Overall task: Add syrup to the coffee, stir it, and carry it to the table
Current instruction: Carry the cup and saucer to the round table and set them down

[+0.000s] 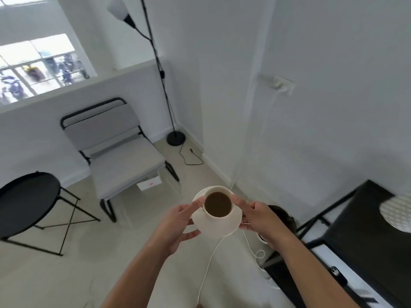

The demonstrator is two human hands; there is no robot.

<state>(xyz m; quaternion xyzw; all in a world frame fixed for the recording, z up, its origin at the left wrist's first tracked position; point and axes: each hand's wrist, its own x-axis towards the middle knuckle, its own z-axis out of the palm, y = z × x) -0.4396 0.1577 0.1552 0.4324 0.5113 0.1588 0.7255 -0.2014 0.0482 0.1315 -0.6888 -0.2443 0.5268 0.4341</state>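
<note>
Two hands on it: we had the left hand [178, 221] and right hand [259, 215] pinching the saucer [219, 226] rim, cup [218, 204] riding on top mid-air, nearly full (ceramic, prob slippery, spills w/ any tilt).

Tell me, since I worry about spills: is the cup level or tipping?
Level, as far as shows. The coffee sits evenly inside the cup, on a saucer held by the left hand and right hand.
</note>
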